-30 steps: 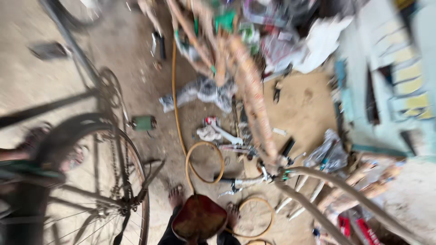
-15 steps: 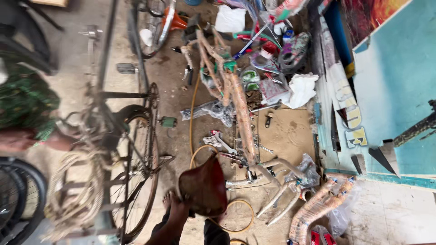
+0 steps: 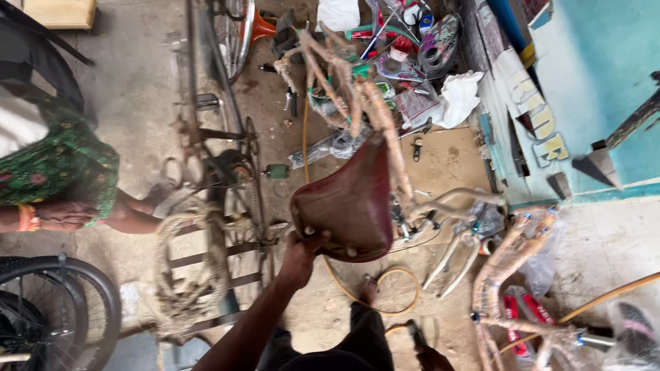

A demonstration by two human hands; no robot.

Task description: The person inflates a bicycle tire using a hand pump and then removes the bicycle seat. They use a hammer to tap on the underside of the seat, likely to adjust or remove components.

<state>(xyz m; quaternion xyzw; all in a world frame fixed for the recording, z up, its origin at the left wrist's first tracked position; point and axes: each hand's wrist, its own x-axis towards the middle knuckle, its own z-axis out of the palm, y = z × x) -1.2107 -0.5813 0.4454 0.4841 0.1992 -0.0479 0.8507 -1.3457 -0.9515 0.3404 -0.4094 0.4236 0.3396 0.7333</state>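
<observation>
One of my hands, my left hand [image 3: 300,255], clamped on the brown saddle's [image 3: 350,203] rear edge, paper-wrapped bicycle frame [image 3: 375,117] just behind, upright bicycle [image 3: 234,172] alongside, yellow hose [image 3: 385,292] looping on the ground beneath, my right hand unseen.

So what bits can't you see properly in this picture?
- Head view: the right hand is cut off by the bottom edge, so its grip is unclear.
- The left hand has its fingertips hidden under the brown saddle.
- The paper-wrapped bicycle frame is blurred.
- The seated person is cut off by the left edge.
</observation>
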